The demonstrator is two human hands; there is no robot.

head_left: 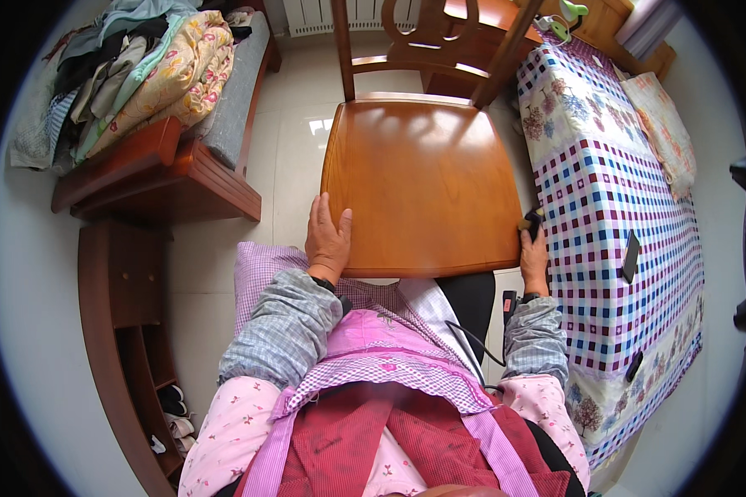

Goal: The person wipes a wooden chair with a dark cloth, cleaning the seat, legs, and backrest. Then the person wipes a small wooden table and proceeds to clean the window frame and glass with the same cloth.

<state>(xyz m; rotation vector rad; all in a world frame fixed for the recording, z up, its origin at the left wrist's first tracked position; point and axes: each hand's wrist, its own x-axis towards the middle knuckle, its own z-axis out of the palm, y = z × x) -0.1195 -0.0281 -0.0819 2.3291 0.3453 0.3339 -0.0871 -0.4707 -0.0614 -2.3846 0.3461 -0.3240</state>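
A brown wooden chair [423, 199] stands in front of me, its glossy seat facing up and its backrest at the far side. My left hand [329, 242] lies against the near left edge of the seat, fingers stretched out and thumb on the rim. At the seat's right edge, my right hand [535, 258] grips a small black and yellowish thing [532, 220]. Its kind is hard to make out, and the fingers cover part of it. A dark cable [477, 338] hangs beside my right forearm.
A table or bed with a checked, flowered cover [593, 215] stands close on the right, with a phone [631, 257] on it. On the left are a bed frame [199, 178] piled with clothes and bedding [170, 74], and a brown shoe cabinet [112, 306]. Pale tiles [286, 157] cover the floor.
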